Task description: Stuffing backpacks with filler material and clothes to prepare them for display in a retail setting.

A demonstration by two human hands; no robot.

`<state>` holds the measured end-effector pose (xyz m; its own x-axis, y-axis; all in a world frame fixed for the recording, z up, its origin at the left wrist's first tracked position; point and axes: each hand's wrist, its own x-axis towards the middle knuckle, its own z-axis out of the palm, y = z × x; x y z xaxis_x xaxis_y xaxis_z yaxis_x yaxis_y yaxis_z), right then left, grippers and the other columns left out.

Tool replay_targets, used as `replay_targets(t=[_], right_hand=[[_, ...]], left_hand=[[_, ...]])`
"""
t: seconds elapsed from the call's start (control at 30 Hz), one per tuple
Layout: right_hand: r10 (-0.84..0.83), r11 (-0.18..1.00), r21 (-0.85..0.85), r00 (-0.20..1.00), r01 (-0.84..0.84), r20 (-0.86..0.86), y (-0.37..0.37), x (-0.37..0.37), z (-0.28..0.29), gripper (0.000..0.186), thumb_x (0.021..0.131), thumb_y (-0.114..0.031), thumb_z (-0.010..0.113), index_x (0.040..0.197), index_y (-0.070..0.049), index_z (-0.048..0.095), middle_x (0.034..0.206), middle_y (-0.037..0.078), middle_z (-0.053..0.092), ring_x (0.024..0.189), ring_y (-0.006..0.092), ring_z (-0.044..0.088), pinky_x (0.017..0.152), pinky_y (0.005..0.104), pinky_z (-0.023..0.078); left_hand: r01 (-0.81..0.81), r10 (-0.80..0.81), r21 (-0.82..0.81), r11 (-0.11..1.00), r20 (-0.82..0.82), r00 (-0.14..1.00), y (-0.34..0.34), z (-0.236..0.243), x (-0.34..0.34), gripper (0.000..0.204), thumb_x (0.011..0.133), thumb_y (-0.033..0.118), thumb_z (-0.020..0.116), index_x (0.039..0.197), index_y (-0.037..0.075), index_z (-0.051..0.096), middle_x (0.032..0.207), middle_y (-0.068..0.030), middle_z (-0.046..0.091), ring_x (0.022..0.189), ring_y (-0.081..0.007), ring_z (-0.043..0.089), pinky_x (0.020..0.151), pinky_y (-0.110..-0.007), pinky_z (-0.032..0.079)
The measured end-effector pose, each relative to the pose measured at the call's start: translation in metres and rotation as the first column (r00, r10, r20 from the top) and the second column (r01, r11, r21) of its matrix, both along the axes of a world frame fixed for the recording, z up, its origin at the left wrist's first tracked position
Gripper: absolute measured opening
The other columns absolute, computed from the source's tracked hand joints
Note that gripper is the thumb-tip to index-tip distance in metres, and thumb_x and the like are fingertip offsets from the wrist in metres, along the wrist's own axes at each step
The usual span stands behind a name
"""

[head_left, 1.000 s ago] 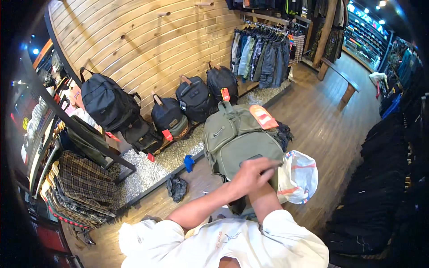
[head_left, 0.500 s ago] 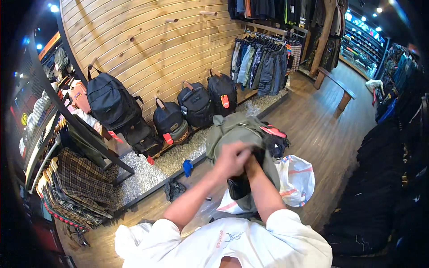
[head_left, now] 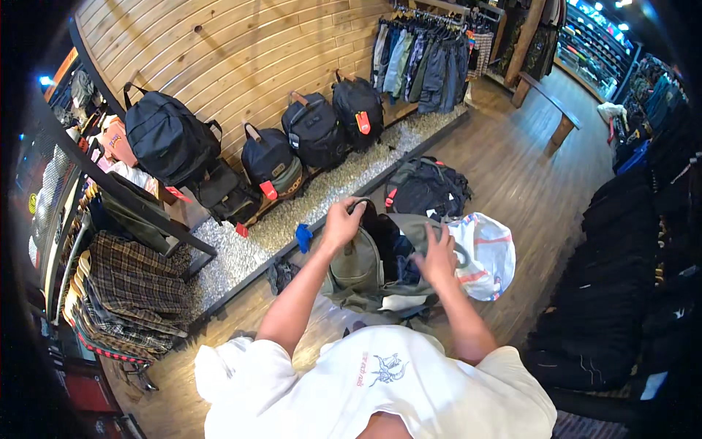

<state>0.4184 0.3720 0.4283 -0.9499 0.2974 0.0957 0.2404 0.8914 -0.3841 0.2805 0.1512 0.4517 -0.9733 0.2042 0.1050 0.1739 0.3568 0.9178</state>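
Observation:
An olive-green backpack (head_left: 354, 265) lies gaping in front of me, its dark lining and dark contents showing between the two sides. My left hand (head_left: 342, 223) is closed on the top edge of the backpack's left side, thumb uppermost. Against the right side rests my right hand (head_left: 437, 257), its fingers spread and slightly blurred. Just beyond the bag, a black backpack (head_left: 428, 189) with red details lies on the floor. A white woven sack (head_left: 484, 256) with red stripes sits right of my right hand.
Several dark backpacks (head_left: 314, 130) stand along a pebble-filled ledge (head_left: 329, 192) by the wooden wall. Blue cloth (head_left: 303, 238) and crumpled dark plastic (head_left: 282, 276) lie near its edge. Plaid shirts (head_left: 135, 282) hang at left; dark clothes (head_left: 607, 293) line the right. A bench (head_left: 548, 104) stands farther off.
My hands have come apart from the middle of the olive backpack, and its opening now spreads between them. The black backpack beyond shows more fully. The whole view has shifted slightly.

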Motion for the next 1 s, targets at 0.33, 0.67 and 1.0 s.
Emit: replay_targets(t=[0.33, 0.67, 1.0], right_hand=[[-0.116, 0.569, -0.813, 0.967, -0.124, -0.229, 0.009, -0.068, -0.028, 0.025, 0.096, -0.018, 0.068, 0.111, 0.002, 0.071, 0.093, 0.006, 0.073, 0.084, 0.0121, 0.065, 0.079, 0.0276, 0.052], [-0.250, 0.014, -0.988, 0.956, -0.152, -0.151, 0.004, -0.095, 0.030, 0.029, 0.101, -0.019, 0.060, 0.123, 0.000, 0.064, 0.109, 0.006, 0.071, 0.098, 0.0147, 0.067, 0.088, 0.0290, 0.052], [-0.304, 0.625, -0.776, 0.888, -0.087, -0.344, 0.034, -0.044, 0.040, 0.030, 0.100, -0.018, 0.063, 0.122, 0.003, 0.060, 0.108, 0.009, 0.068, 0.098, 0.0134, 0.062, 0.086, 0.0284, 0.050]], left_hand=[[0.095, -0.132, -0.282, 0.955, -0.117, 0.984, -0.070, -0.020, 0.072, 0.046, 0.083, 0.020, 0.078, 0.124, 0.002, 0.066, 0.107, -0.0243, 0.071, 0.101, -0.0314, 0.071, 0.088, -0.040, 0.054], [-0.243, 0.251, -0.076, 0.967, 0.115, 0.961, -0.045, -0.054, 0.095, 0.076, 0.083, 0.048, 0.080, 0.119, -0.005, 0.040, 0.096, -0.0162, 0.059, 0.088, -0.0245, 0.060, 0.078, -0.039, 0.050], [-0.284, 0.299, 0.097, 0.954, -0.235, 0.925, 0.007, -0.007, 0.019, 0.023, 0.100, 0.020, 0.060, 0.107, -0.001, 0.066, 0.080, -0.0229, 0.067, 0.068, -0.0373, 0.064, 0.066, -0.041, 0.049]])
